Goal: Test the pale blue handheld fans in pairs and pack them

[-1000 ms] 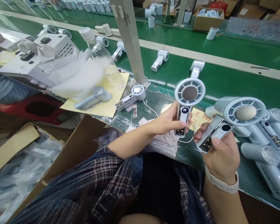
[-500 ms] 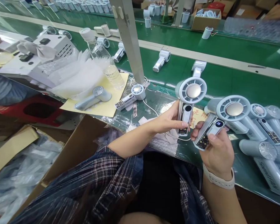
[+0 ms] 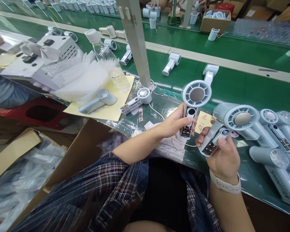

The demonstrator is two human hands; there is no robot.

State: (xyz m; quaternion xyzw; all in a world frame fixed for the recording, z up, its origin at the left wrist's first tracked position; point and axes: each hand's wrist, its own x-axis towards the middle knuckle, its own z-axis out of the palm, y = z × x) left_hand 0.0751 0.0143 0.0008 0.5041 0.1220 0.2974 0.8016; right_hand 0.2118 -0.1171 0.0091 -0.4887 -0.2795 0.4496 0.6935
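Note:
My left hand [image 3: 177, 122] is wrapped round the handle of a light-blue handheld fan [image 3: 196, 94], its thumb on the front panel below a dark round display. The round grille with a metallic centre faces me. My right hand [image 3: 223, 151] grips a second handheld fan [image 3: 241, 118], thumb on the panel under a small lit display that seems to read 20. Bare circuit board shows at the lower part of both handles. Between the two fans a yellow note [image 3: 204, 121] with red writing lies on the bench, partly hidden.
Several fans [image 3: 269, 157] are piled at the right. Another fan [image 3: 144, 93] with a white cable lies by the metal post [image 3: 135, 45]. A bottle [image 3: 118, 75] stands on yellow paper at the left. Fans [image 3: 171, 63] lie on the green conveyor. A carton of plastic bags [image 3: 26, 174] sits lower left.
The left fan has tilted slightly, and my left thumb has moved up its panel towards the display. The right fan has turned a little. Fans on the conveyor have shifted slightly right.

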